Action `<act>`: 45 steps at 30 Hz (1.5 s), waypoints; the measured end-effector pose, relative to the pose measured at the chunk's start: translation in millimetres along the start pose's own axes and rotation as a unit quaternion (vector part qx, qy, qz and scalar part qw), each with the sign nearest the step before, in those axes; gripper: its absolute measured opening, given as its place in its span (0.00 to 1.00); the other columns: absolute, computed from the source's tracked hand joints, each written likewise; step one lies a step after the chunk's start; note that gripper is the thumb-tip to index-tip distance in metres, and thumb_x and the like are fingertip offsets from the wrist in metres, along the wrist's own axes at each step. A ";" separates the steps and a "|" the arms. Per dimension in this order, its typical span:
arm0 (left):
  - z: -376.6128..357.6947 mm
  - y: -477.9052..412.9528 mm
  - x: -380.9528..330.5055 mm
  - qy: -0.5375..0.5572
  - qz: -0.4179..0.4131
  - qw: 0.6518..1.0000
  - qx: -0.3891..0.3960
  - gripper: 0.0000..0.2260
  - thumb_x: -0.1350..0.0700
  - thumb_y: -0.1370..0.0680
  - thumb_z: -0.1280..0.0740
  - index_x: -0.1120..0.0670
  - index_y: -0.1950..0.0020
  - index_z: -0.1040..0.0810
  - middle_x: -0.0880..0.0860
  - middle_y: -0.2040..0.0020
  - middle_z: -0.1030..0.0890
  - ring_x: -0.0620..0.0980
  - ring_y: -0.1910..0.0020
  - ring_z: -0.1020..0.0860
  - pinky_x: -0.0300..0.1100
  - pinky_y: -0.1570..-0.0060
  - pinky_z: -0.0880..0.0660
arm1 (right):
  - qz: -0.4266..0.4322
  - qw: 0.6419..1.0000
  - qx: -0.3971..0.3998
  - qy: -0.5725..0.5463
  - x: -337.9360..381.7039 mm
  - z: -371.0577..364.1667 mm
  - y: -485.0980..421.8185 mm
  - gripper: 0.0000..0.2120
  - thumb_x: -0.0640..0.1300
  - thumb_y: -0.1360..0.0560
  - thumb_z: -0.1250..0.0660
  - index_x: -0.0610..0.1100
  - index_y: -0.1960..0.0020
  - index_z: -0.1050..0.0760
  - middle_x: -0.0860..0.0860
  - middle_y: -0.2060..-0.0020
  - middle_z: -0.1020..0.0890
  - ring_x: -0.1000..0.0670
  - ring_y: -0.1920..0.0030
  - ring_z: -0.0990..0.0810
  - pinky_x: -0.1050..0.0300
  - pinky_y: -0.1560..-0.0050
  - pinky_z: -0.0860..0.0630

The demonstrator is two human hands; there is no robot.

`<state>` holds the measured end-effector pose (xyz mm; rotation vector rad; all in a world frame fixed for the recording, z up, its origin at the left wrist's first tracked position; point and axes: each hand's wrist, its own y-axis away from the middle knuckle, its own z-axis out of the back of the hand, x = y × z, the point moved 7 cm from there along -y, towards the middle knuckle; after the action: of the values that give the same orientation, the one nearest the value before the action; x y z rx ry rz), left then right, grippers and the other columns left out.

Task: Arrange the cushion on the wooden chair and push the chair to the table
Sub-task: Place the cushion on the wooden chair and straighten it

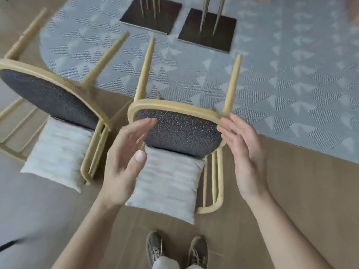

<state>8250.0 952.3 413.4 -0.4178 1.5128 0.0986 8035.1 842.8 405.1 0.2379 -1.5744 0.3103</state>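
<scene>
A light wooden chair (pixel 174 105) with a dark speckled seat (pixel 180 133) stands right in front of me, seen from above and behind. A pale striped cushion (pixel 167 183) leans upright against its backrest, its lower edge on the seat. My left hand (pixel 124 162) hovers open over the cushion's left top corner and the seat's left side, fingers spread. My right hand (pixel 244 154) is open too, palm inward, its fingertips at the seat's right rim. Neither hand holds anything.
A second matching chair (pixel 48 98) with its own pale cushion (pixel 58 152) stands close on the left. Beyond lie a grey patterned rug (pixel 272 84) and two dark square base plates (pixel 151 16) (pixel 207 30) with thin metal rods. My shoes (pixel 155 247) are behind the chair.
</scene>
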 end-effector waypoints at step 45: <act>63.6 -5.0 321.4 -0.096 0.373 0.922 -0.037 0.41 0.52 0.28 0.20 0.41 0.19 0.35 0.21 0.42 0.21 0.22 0.41 0.23 0.19 0.49 0.28 | -0.294 0.941 -0.066 0.153 -306.4 53.1 -25.1 0.38 0.56 0.29 0.20 0.56 0.23 0.32 0.63 0.27 0.28 0.64 0.25 0.33 0.69 0.27 0.41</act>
<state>8333.8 906.4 100.0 0.1312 1.4034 0.7762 8002.6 788.4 99.6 0.5142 -1.1462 -0.2183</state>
